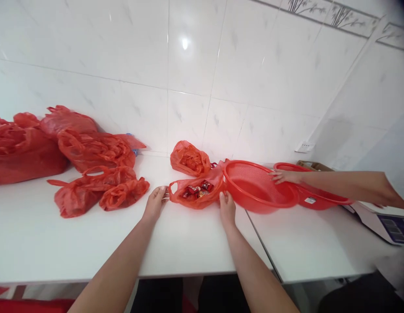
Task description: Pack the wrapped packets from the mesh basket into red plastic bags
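Note:
An open red plastic bag [178, 201] lies on the white table, its mouth facing up and small wrapped packets [202, 189] showing inside. My left hand [157, 201] grips the bag's left handle, fingers pressed together at its edge. At the bag's right side, my right hand [227, 204] pinches the rim, close to a red mesh basket [250, 187]. Just behind the bag sits another crumpled red bag [190, 160].
Several red bags [91, 152] are heaped at the left. Another person's hand [285, 176] reaches from the right onto the basket. Behind that arm are a second red basket [319, 200] and a scale [389, 221]. A seam [258, 237] divides the tables.

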